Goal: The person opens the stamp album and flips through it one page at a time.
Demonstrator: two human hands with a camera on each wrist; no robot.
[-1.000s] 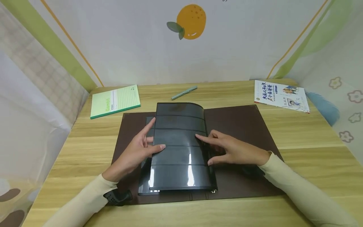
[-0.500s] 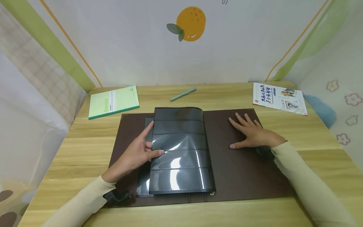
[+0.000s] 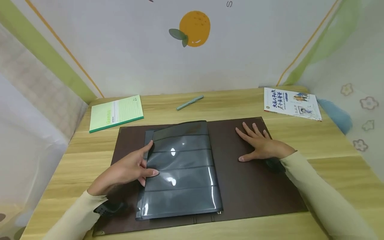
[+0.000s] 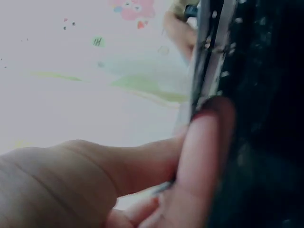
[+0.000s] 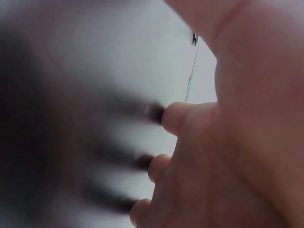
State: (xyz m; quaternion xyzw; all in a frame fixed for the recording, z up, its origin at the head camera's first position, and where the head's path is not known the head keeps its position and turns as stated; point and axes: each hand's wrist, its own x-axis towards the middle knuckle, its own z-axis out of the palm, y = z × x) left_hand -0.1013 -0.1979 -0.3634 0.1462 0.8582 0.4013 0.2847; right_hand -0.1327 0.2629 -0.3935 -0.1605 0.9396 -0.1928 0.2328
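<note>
A dark brown binder album (image 3: 240, 186) lies spread on the table. Its glossy black pocket pages (image 3: 183, 176) are turned onto the left cover. My left hand (image 3: 129, 168) pinches the left edge of the top page, thumb above and fingers underneath; that edge overlaps another black page below. In the left wrist view the thumb and fingers (image 4: 199, 156) meet at the dark page edge. Fingers spread, my right hand (image 3: 261, 145) rests on the bare inside of the right cover. The right wrist view shows its fingertips against that blurred surface.
Behind the album, a green notepad (image 3: 117, 113) lies at the back left and a pale green pen (image 3: 190, 102) at the back middle. A white picture booklet (image 3: 292, 103) lies at the back right. Printed curtains (image 3: 135, 50) stand behind the wooden table (image 3: 69, 166).
My right hand has left the page and moved right onto the bare cover. My left hand has carried the page edge leftward and lower, flattening it over the left side.
</note>
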